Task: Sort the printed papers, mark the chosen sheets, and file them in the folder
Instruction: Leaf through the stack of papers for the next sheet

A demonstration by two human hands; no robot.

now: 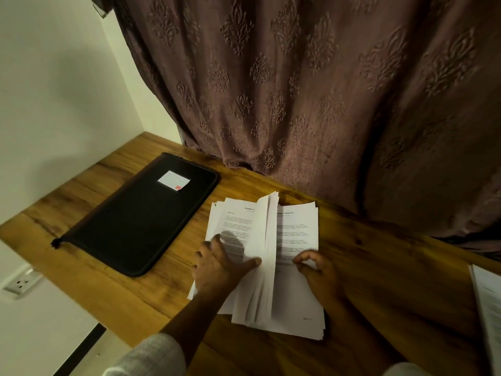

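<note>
Sorting looks to be the step in hand. The printed papers (298, 232) lie on the counter (379, 280) directly under both hands, split open like a book, with a fanned sheaf standing on edge between them.

The left hand (217, 264) lies on the left-hand pile. Its fingers (217, 240) are spread flat and its thumb props the sheaf upright. The right hand (317, 275) curls thumb and forefinger into a pinch at the lower part of the top right-hand sheet.

To do this well, I would lift one leaf at a time from a corner and let the left thumb take each turned sheet. The flat fingers should press down so the lower pile cannot slide.

The sheets are thin, limp white office paper with grey print, and their edges are loosely squared. They would likely cling together and slip easily on the smooth, varnished wood grain.

The folder (141, 221) lies closed beyond the left fingers, apart from the pile. It is a black, matte, round-cornered zip case with a small white label (173, 180). More paper (488, 294) lies well to the right of the right fingers. An embossed brown curtain (298, 90) hangs beyond.
</note>
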